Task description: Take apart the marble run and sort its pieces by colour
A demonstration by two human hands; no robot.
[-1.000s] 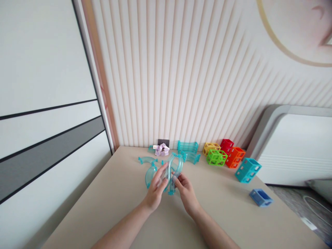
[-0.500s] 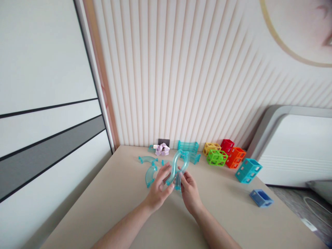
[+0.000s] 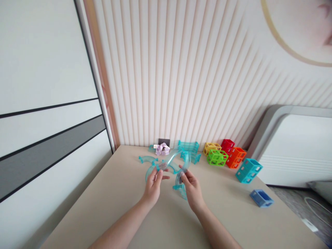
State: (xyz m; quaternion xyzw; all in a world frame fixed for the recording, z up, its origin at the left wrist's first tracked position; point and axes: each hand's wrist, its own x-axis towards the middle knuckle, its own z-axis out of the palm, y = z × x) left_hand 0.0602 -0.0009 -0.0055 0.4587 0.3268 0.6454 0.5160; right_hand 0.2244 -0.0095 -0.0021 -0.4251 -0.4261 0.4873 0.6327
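Note:
Both of my hands hold translucent teal curved track pieces above the beige table (image 3: 121, 207). My left hand (image 3: 153, 185) grips the lower left end of an arched track piece (image 3: 173, 156). My right hand (image 3: 191, 188) pinches the other end, where a second curved piece (image 3: 181, 186) hangs down by my fingers. The two pieces seem joined into one curve; the joint itself is hard to make out. More loose teal curves (image 3: 147, 159) lie on the table just behind my left hand.
Along the ribbed wall sit small lilac pieces (image 3: 162, 149), a teal straight track stack (image 3: 190, 146), yellow (image 3: 210, 148), green (image 3: 217, 157), red (image 3: 227, 144) and orange (image 3: 235, 157) open cubes, a teal block (image 3: 248, 169) and a blue block (image 3: 260, 197).
My hands have drawn apart: the left moved left and the right moved down. The teal pieces, held close and upright before, now spread into a wide arch between them.

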